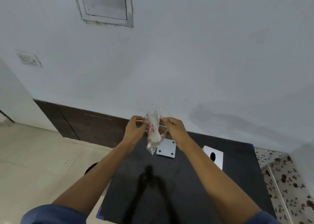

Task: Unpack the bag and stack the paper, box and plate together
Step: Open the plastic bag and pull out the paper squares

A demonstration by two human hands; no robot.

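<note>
Sleeves nearest; left hand [136,128] and right hand [173,128] each pinch bag [153,132] top, held over table [186,181], long axis hanging downward between them, plate [166,149] just below.

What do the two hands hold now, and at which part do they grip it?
Both hands, the left hand and the right hand, hold the clear plastic bag above the table. They pinch it near its top, one on each side.

Both arms extended, left hand [136,129] and right hand [175,128] raised, pinching
</note>
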